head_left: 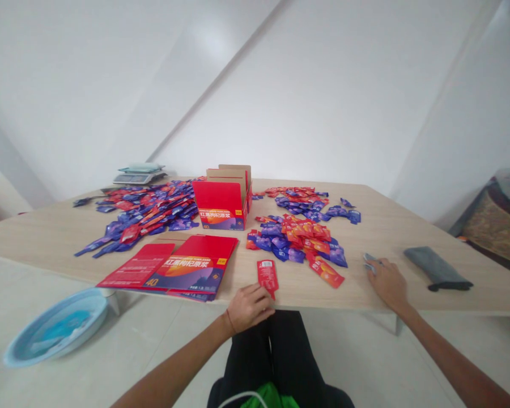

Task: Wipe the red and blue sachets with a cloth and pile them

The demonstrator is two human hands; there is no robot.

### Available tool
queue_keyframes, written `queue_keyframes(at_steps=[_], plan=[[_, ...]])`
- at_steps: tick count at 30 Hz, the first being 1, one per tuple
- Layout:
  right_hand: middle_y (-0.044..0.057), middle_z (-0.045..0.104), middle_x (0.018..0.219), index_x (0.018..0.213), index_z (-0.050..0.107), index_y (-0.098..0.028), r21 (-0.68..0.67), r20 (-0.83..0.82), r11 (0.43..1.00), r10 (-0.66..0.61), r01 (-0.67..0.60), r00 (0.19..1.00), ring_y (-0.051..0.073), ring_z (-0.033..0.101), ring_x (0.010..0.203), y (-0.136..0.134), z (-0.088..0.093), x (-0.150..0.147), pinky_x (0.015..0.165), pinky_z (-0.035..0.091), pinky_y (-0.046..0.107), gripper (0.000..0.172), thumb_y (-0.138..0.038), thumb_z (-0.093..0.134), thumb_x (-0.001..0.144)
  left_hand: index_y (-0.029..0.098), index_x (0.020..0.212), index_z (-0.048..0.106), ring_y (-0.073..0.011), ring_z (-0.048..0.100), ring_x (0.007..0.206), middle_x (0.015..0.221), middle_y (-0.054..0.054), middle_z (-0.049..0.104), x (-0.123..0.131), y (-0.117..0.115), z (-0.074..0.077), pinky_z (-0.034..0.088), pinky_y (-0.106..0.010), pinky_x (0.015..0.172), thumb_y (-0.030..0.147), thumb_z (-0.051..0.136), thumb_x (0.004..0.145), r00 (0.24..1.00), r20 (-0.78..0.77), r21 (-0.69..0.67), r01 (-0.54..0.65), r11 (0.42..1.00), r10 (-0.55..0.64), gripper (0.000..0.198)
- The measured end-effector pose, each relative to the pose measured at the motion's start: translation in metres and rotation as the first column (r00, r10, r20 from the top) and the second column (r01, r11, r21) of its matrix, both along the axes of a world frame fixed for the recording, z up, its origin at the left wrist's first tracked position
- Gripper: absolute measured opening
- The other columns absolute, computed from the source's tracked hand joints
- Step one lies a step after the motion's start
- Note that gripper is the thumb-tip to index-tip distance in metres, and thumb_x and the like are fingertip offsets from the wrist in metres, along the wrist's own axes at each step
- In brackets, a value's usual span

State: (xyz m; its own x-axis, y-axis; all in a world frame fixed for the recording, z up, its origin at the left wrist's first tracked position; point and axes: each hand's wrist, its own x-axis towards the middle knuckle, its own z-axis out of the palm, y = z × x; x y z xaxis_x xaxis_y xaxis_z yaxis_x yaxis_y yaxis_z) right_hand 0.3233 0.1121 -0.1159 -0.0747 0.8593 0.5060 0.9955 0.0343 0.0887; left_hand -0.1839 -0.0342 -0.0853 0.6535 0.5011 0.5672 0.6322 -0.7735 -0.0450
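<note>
My left hand [249, 307] rests at the table's near edge, fingers curled, pinching the bottom end of a red sachet [267, 276] that lies flat on the wood. My right hand [386, 281] lies on the table further right, its fingertips on a small grey object [369, 261] that I cannot name. A heap of red and purple sachets [300, 238] lies between and beyond the two hands. An open red carton [223, 201] stands upright behind it, with flat folded cartons [182, 266] lying in front of it on the left.
More sachets are spread at the left [144, 212] and far centre [301, 199] of the wooden table [408, 226]. A scale [138, 174] stands at the back left, a grey pouch [436, 268] at the right. A blue basin [55, 331] sits on the floor left.
</note>
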Motion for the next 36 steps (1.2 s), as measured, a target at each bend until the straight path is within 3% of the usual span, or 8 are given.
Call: queue_keyframes(at_steps=[9, 17, 20, 23, 27, 30, 32, 36], plan=[[0.016, 0.067, 0.121, 0.123, 0.073, -0.019, 0.059, 0.030, 0.997, 0.052, -0.053, 0.998, 0.031, 0.059, 0.104, 0.004, -0.005, 0.001, 0.086, 0.048, 0.044, 0.038, -0.028, 0.047, 0.098, 0.018, 0.122, 0.068, -0.0257, 0.068, 0.111, 0.117, -0.012, 0.073, 0.000, -0.011, 0.003, 0.056, -0.039, 0.095, 0.037, 0.060, 0.106, 0.997, -0.006, 0.066, -0.071, 0.995, 0.072, 0.026], [0.015, 0.071, 0.103, 0.104, 0.077, -0.014, 0.057, -0.256, 0.993, 0.112, -0.101, 0.960, 0.025, 0.065, 0.086, -0.001, 0.006, 0.000, 0.079, 0.052, 0.038, 0.042, -0.035, 0.041, 0.099, 0.019, 0.130, 0.067, -0.0207, 0.073, 0.112, 0.117, -0.010, 0.077, -0.010, -0.025, -0.019, 0.063, -0.034, 0.096, 0.021, 0.047, 0.111, 0.993, 0.115, 0.084, -0.045, 0.995, 0.035, 0.028], [0.015, 0.073, 0.108, 0.105, 0.078, -0.016, 0.238, -0.347, 0.959, 0.233, -0.155, 0.909, 0.026, 0.068, 0.092, -0.024, 0.033, -0.045, 0.082, 0.053, 0.038, 0.040, -0.039, 0.044, 0.101, 0.019, 0.131, 0.067, -0.0200, 0.072, 0.118, 0.119, -0.010, 0.077, -0.014, -0.026, -0.020, 0.061, -0.033, 0.102, 0.021, 0.047, 0.111, 0.982, 0.186, 0.061, -0.014, 0.998, 0.002, 0.028], [0.012, 0.073, 0.114, 0.109, 0.078, -0.023, 0.307, -0.332, 0.836, 0.542, -0.454, 0.772, 0.024, 0.069, 0.102, -0.058, 0.065, -0.129, 0.094, 0.054, 0.038, 0.032, -0.034, 0.049, 0.102, 0.020, 0.131, 0.067, -0.0193, 0.071, 0.120, 0.122, -0.010, 0.077, -0.016, -0.024, -0.022, 0.060, -0.032, 0.104, 0.021, 0.049, 0.110, 0.969, 0.244, 0.039, 0.021, 0.999, -0.030, 0.028], [0.007, 0.074, 0.115, 0.117, 0.077, -0.028, 0.145, -0.322, 0.631, 0.759, -0.762, 0.566, 0.022, 0.068, 0.105, -0.099, 0.080, -0.253, 0.096, 0.054, 0.037, 0.031, -0.025, 0.050, 0.102, 0.020, 0.130, 0.068, -0.0187, 0.072, 0.119, 0.122, -0.009, 0.076, -0.014, -0.023, -0.024, 0.060, -0.031, 0.103, 0.021, 0.050, 0.110, 0.955, 0.291, 0.013, 0.046, 0.999, -0.048, 0.027], [0.005, 0.076, 0.105, 0.109, 0.079, -0.027, -0.084, -0.319, 0.530, 0.788, -0.844, 0.526, 0.020, 0.067, 0.097, -0.107, 0.069, -0.307, 0.089, 0.055, 0.033, 0.027, -0.020, 0.056, 0.097, 0.020, 0.128, 0.071, -0.0178, 0.072, 0.117, 0.121, -0.009, 0.076, -0.013, -0.024, -0.025, 0.060, -0.030, 0.103, 0.020, 0.049, 0.110, 0.945, 0.324, -0.042, 0.058, 0.997, -0.041, 0.028], [0.005, 0.076, 0.103, 0.104, 0.079, -0.025, -0.184, -0.259, 0.533, 0.784, -0.826, 0.564, 0.019, 0.067, 0.097, -0.097, 0.061, -0.315, 0.088, 0.053, 0.032, 0.024, -0.018, 0.058, 0.094, 0.019, 0.126, 0.071, -0.0176, 0.072, 0.117, 0.120, -0.009, 0.077, -0.013, -0.024, -0.026, 0.060, -0.030, 0.104, 0.021, 0.049, 0.110, 0.939, 0.340, -0.061, 0.069, 0.996, -0.044, 0.027], [0.008, 0.077, 0.104, 0.102, 0.079, -0.020, -0.202, -0.179, 0.660, 0.702, -0.724, 0.689, 0.021, 0.066, 0.100, -0.053, 0.065, -0.293, 0.092, 0.052, 0.033, 0.028, -0.013, 0.053, 0.095, 0.018, 0.124, 0.072, -0.0191, 0.072, 0.118, 0.118, -0.009, 0.078, -0.013, -0.023, -0.032, 0.061, -0.032, 0.103, 0.023, 0.050, 0.110, 0.936, 0.349, -0.010, 0.064, 0.998, -0.057, 0.027]])
